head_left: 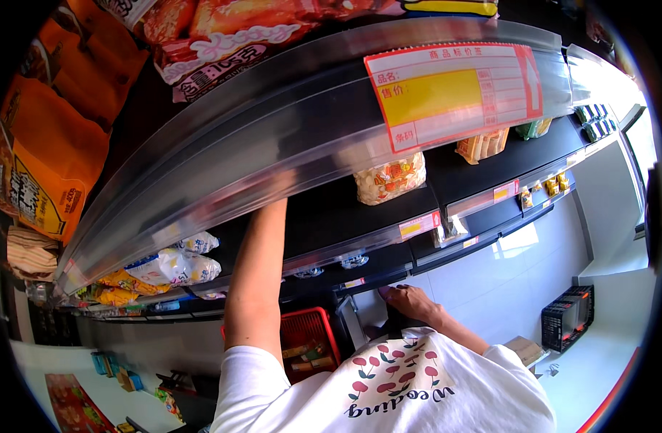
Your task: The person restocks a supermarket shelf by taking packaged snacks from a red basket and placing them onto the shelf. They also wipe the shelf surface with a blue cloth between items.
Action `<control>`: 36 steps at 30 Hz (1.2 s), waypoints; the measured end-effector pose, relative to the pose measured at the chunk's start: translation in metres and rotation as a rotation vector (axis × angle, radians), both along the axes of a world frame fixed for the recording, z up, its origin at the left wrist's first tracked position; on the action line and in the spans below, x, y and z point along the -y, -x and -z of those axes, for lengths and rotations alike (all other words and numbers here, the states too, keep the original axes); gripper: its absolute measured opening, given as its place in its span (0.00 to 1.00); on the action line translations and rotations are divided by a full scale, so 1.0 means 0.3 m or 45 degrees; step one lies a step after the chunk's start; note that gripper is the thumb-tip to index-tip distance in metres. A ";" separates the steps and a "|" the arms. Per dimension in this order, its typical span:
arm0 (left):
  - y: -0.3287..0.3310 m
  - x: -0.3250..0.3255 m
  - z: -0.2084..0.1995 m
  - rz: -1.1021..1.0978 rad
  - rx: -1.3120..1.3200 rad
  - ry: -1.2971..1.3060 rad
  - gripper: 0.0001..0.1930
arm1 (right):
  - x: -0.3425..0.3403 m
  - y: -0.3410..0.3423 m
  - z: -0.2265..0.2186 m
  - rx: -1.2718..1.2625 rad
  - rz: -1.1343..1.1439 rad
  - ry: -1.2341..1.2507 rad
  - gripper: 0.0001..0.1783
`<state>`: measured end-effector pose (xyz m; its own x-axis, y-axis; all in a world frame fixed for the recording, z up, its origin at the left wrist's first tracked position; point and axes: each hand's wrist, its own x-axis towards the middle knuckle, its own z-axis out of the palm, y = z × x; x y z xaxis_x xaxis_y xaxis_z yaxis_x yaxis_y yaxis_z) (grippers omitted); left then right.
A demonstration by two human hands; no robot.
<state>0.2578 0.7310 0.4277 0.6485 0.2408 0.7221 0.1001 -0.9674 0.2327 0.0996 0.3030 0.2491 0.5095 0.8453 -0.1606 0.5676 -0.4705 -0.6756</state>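
My left arm (pixel 255 281) reaches up and forward into the dark shelf below the upper shelf's edge. Behind the clear plastic edge strip (pixel 223 187), my left hand (pixel 275 205) is mostly hidden, so its fingers and anything in them cannot be made out. To the right of that arm, a clear bag of pale snacks (pixel 391 179) stands on the same shelf. My right hand (pixel 415 303) is low in front of my body, over something dark. Its fingers look loosely stretched, and nothing shows in them.
A red basket (pixel 324 315) with packages inside stands below my left arm. White and blue bags (pixel 176 266) and yellow packets (pixel 125 285) sit at left. Orange pouches (pixel 57 162) and a pink-red package (pixel 223 36) fill the upper shelf. A black crate (pixel 568 317) lies right.
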 end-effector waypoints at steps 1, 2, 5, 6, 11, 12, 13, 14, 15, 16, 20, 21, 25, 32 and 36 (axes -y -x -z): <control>-0.005 0.016 0.046 0.034 -0.013 0.011 0.18 | 0.003 -0.003 -0.005 0.016 0.001 -0.007 0.07; -0.009 0.028 0.081 0.060 -0.018 0.019 0.18 | 0.003 -0.008 -0.008 0.035 -0.001 -0.017 0.06; -0.005 0.046 0.145 0.103 -0.026 0.037 0.18 | 0.000 -0.005 0.002 0.052 0.018 -0.047 0.06; 0.007 0.040 0.157 0.090 -0.022 -0.014 0.17 | -0.001 -0.003 0.003 0.054 0.017 -0.049 0.05; 0.058 -0.050 0.093 -0.159 -0.078 -0.436 0.16 | -0.016 -0.001 -0.001 0.051 -0.058 -0.062 0.05; 0.079 -0.092 0.077 -0.205 -0.097 -0.443 0.16 | -0.019 0.001 -0.007 0.034 -0.061 -0.046 0.06; 0.108 -0.138 0.057 -0.257 -0.118 -0.446 0.16 | -0.026 0.001 -0.028 0.016 -0.067 -0.030 0.06; 0.134 -0.185 0.032 -0.300 -0.130 -0.413 0.16 | -0.030 0.002 -0.042 -0.003 -0.064 -0.012 0.06; 0.162 -0.237 0.002 -0.350 -0.140 -0.371 0.16 | -0.036 0.000 -0.047 -0.015 -0.082 0.026 0.06; 0.198 -0.290 -0.036 -0.408 -0.155 -0.338 0.16 | -0.042 0.000 -0.054 -0.027 -0.106 0.063 0.07; 0.300 -0.414 -0.115 -0.534 -0.180 -0.189 0.16 | -0.052 0.010 -0.010 -0.032 -0.129 0.009 0.10; 0.301 -0.406 -0.106 -0.513 -0.173 -0.171 0.16 | -0.051 0.015 0.008 -0.029 -0.134 -0.011 0.10; 0.259 -0.290 0.027 -0.364 -0.132 -0.151 0.16 | -0.060 0.015 0.038 0.021 -0.186 0.006 0.10; 0.308 -0.205 0.149 -0.286 -0.141 -0.183 0.15 | -0.052 -0.007 -0.012 -0.013 -0.156 0.055 0.08; 0.359 -0.334 0.063 -0.496 -0.187 -0.204 0.15 | -0.068 -0.016 -0.025 -0.064 -0.151 0.054 0.09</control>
